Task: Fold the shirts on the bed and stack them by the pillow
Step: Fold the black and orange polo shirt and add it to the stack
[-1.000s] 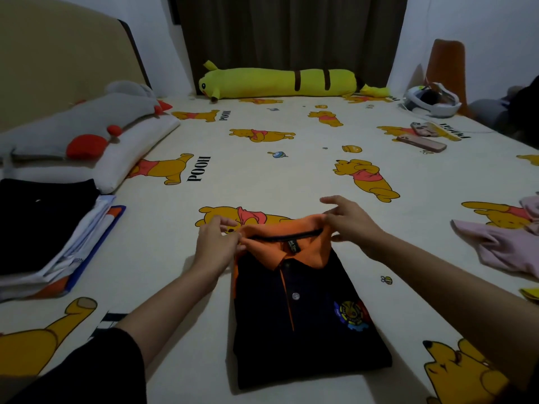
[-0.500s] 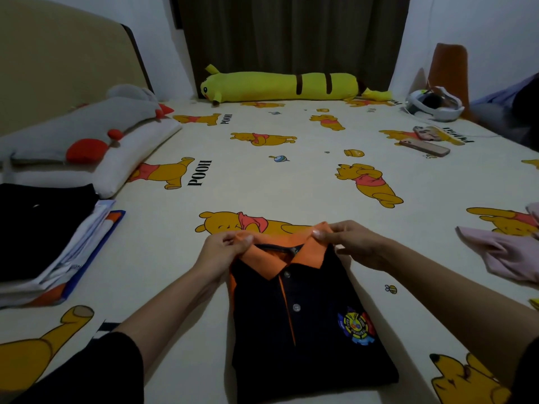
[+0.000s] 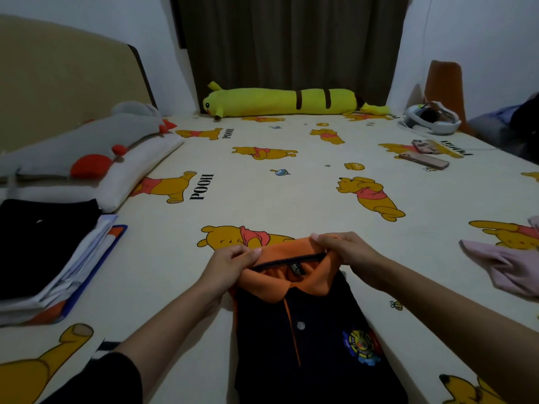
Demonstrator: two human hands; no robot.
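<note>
A folded navy polo shirt [image 3: 315, 339] with an orange collar and a round chest badge lies on the bed in front of me. My left hand [image 3: 230, 263] pinches the collar's left end. My right hand [image 3: 347, 252] grips the collar's right end, fingers curled over its back edge. A stack of folded shirts [image 3: 49, 258], black on top, sits at the left beside the white pillow [image 3: 137, 167]. A pink garment [image 3: 507, 263] lies unfolded at the right edge.
The bed sheet [image 3: 291, 193] has a bear print. A long yellow plush [image 3: 285, 102] lies along the far edge. Two phones [image 3: 425, 154] and a white headset [image 3: 431, 121] rest at the far right. A grey plush [image 3: 81, 147] lies on the pillow.
Both hands have kept hold of the collar and drawn its back edge upward and toward each other. The shirt body stays flat.
</note>
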